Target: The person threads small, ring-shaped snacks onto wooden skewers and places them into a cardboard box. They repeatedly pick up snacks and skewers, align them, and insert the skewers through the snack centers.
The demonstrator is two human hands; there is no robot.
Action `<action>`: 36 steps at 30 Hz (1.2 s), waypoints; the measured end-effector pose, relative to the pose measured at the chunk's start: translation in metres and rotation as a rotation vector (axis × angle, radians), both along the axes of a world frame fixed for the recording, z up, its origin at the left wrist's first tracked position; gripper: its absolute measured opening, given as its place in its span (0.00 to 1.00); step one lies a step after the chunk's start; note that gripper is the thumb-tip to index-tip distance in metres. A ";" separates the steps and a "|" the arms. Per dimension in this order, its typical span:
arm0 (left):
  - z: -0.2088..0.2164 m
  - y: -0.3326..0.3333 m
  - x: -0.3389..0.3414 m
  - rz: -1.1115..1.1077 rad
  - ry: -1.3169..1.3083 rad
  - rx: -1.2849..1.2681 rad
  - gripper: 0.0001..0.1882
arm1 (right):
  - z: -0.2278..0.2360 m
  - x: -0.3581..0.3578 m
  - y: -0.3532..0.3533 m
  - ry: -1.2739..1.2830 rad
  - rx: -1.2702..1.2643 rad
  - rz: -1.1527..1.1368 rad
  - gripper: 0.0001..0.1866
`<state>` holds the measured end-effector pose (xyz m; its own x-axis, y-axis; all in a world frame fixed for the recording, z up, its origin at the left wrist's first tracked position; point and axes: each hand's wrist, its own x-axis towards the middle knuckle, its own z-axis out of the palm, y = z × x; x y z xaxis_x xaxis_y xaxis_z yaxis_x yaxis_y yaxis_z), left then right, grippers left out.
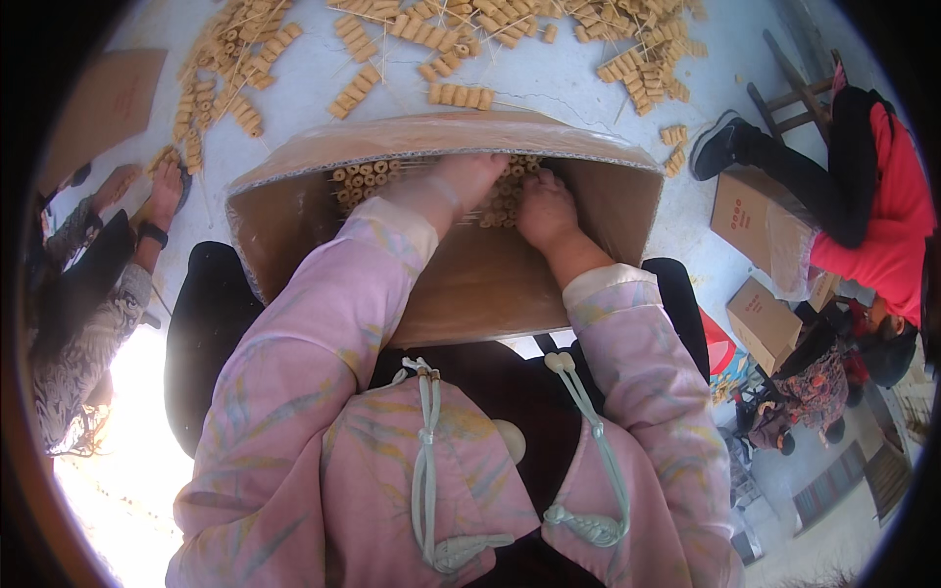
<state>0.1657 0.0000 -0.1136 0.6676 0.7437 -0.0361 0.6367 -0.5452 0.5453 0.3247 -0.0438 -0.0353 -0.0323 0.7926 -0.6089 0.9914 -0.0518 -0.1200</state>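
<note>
Both of my hands reach into an open cardboard box (446, 294) in front of me, between my knees. Several tan hollow rolls on thin sticks (365, 178) are stacked along its far inner side, their round ends toward me. My left hand (469, 182) lies across the middle of the stack, bent to the right; its fingers are mostly hidden. Just to its right, my right hand (547, 208) is curled against the skewered rolls at the stack's right end. Between the hands, pale sticks and roll ends show in part.
Heaps of skewered rolls (461, 96) lie on the pale floor (559, 88) beyond the box. At the left, another person's hand (165, 186) touches some rolls. A person in red (882, 196) sits at the right beside cardboard boxes (760, 220) and a wooden stool (794, 83).
</note>
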 end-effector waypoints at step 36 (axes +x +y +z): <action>-0.008 -0.054 0.007 0.654 -0.119 -0.804 0.23 | -0.020 0.012 0.008 0.119 -0.233 -0.291 0.34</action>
